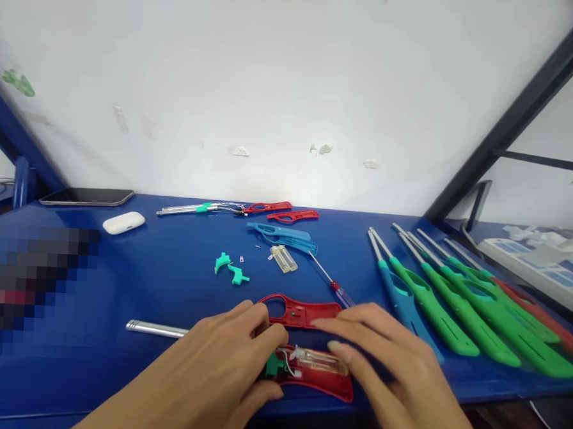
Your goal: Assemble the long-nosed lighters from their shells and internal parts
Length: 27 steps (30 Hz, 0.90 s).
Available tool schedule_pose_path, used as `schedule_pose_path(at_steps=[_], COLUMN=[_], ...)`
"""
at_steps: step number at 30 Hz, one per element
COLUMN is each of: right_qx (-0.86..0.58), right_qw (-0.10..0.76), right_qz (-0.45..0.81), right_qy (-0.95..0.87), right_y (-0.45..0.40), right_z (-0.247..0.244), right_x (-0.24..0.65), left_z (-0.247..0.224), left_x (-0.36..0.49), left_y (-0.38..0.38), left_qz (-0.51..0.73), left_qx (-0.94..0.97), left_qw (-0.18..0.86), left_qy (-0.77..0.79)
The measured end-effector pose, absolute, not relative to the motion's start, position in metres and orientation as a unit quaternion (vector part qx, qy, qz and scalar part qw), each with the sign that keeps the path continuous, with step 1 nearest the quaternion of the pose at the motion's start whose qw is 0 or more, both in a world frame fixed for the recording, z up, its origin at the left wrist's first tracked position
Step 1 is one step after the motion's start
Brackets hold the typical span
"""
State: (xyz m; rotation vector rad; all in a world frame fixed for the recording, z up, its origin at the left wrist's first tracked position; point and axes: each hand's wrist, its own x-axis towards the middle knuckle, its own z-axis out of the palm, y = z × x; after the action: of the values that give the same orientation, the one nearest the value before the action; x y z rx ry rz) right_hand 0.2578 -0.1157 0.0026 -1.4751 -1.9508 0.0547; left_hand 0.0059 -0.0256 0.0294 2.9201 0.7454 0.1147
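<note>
The left hand (234, 352) has its grip closed on the near shell (328, 386), a red half lying open at the table's (176, 298) front edge, thumb on the near side and fingers over the top. A green part (273, 366) shows right by its fingertips, with white wire (287, 360) curling beside it. In the shell's wider right end lies a clear tank (320, 359). A metal tube (155, 328) runs out to the left from behind the left hand.

The right hand (380, 354) has its grip loosely open, thumb at the tank's right end and a fingertip over the far shell (305, 313), the other red half, just beyond; whether it presses on either, I cannot tell.

To the right, blue, green and red lighters (473, 314) lie in a row, tubes pointing away. Past the far shell is a screwdriver (340, 293), its handle near the right hand. Farther on come two teal pieces (238, 275), two spare tanks (284, 258), blue halves (285, 233) and a white case (123, 223). Near the wall (293, 80) lie spare tubes (181, 210), more red halves (293, 215) and a phone (86, 196).
</note>
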Motion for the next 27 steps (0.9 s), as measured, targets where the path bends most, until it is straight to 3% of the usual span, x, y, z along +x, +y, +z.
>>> schedule_pose_path(at_steps=[8,14,27], right_qx=[-0.593,-0.539,-0.556], right_qw=[0.275,0.291,0.228], right_qz=[-0.023,0.029,0.090], right_qy=[-0.757,-0.790,-0.794], right_y=[-0.115,-0.119,-0.128], right_z=[-0.011,0.005,0.009], right_x=[0.280,0.267,0.262], left_z=[0.019,0.010,0.011], left_x=[0.000,-0.009,-0.007], left_y=[-0.024,-0.026,-0.025], left_qz=[0.040,0.029,0.033], left_qx=[0.973,0.979,0.976], left_qw=[0.046,0.019,0.039], left_qy=[0.222,0.203,0.210])
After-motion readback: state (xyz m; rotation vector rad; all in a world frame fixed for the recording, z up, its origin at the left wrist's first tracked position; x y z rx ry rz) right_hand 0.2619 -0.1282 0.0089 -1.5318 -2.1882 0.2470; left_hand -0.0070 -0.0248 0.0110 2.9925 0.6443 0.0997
